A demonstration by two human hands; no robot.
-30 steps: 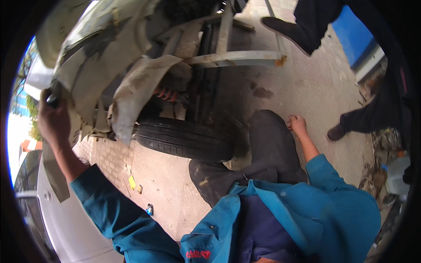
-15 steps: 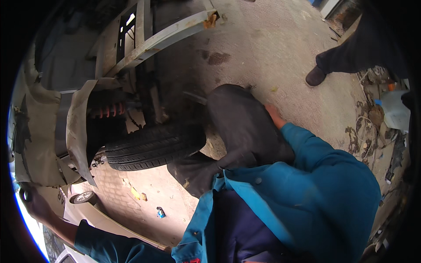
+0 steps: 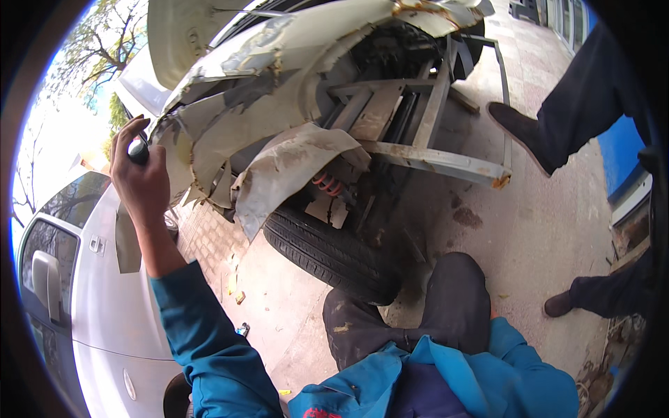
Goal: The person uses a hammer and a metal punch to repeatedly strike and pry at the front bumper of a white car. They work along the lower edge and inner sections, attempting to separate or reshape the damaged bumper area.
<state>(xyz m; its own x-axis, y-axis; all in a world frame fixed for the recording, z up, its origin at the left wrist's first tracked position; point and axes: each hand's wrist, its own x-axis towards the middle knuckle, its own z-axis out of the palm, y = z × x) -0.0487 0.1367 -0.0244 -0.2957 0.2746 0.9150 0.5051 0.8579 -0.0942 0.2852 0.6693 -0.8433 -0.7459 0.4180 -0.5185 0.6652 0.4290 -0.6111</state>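
Left of frame: left hand point(image 3: 141, 182) curled round dark handle point(image 3: 138, 152), apparently. Upper centre: pale fender point(image 3: 296, 90) torn, still on; tyre point(image 3: 327, 254) still mounted. Right hand hidden; can't tell.

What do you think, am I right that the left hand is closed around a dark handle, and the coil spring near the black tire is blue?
Not quite: the coil spring near the black tire is red, not blue, as the head view shows. The rest is right: the left hand is closed around a dark handle.
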